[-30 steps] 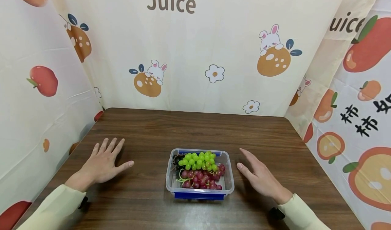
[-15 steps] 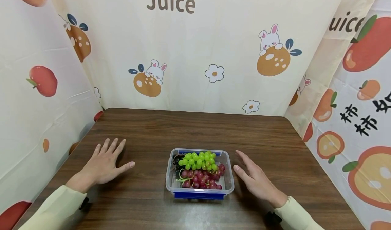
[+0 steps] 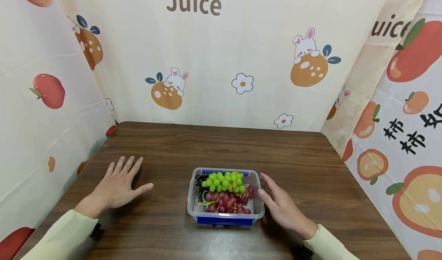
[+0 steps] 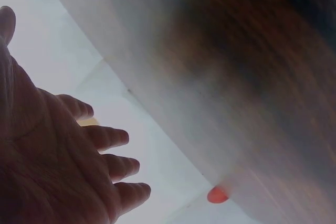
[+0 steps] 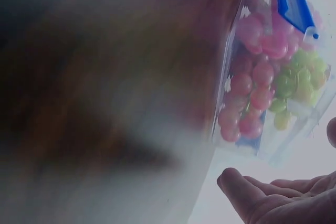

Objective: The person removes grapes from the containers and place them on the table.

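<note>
A clear plastic food container point(image 3: 191, 208) with blue side clips stands on the wooden table, its top uncovered. Inside lie a bunch of green grapes point(image 3: 225, 182), a bunch of red grapes point(image 3: 228, 204) and some black grapes point(image 3: 202, 181) at the left, partly covered by the others. My right hand point(image 3: 284, 206) is beside the container's right wall, thumb and fingertips right at the rim, fingers extended. In the right wrist view the red grapes point(image 5: 252, 85) show through the clear wall. My left hand point(image 3: 115, 185), fingers spread and palm down, is over the table's left side, holding nothing.
The brown wooden table point(image 3: 214, 145) ends at a back curtain point(image 3: 214, 53) printed with rabbits and fruit. More printed curtains hang along the left side point(image 3: 51, 137) and the right side point(image 3: 397, 137).
My right hand has moved left, from a short way off up to the container's right side. The left hand has shifted only very slightly; container and grapes stay put.
</note>
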`<state>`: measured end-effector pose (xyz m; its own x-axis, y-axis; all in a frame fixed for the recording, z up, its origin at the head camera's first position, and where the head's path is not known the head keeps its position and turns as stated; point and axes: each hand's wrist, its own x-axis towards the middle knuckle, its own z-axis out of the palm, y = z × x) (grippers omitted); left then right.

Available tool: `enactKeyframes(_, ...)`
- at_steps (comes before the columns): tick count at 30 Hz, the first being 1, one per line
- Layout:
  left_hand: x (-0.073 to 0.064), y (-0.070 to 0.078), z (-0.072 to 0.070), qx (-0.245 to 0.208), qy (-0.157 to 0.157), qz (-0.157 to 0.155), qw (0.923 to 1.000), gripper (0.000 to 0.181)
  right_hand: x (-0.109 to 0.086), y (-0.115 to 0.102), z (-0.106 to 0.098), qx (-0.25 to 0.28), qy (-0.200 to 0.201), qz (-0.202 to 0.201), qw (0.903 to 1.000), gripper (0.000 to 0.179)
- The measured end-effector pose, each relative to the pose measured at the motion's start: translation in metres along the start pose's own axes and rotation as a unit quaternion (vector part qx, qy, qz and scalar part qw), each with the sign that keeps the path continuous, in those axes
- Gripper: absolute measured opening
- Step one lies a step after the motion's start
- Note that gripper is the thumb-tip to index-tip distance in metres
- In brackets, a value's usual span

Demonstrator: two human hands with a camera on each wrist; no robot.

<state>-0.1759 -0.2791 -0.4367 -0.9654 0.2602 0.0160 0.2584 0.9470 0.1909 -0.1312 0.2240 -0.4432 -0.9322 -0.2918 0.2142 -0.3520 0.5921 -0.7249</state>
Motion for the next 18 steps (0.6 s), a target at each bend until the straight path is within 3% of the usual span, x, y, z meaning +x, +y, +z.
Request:
enactKeyframes(8, -0.001, 0.001, -0.001, 0.000, 0.003, 0.003, 1.0000, 0.105, 0.002, -0.005, 0.008, 0.019, -0.013, 0.020, 0.9995, 0.061)
enactKeyframes(18, -0.002, 0.003, 0.000, 0.003, 0.002, 0.004, 1.0000, 0.106, 0.004, -0.005, 0.015, 0.023, -0.006, 0.008, 0.9997, 0.065)
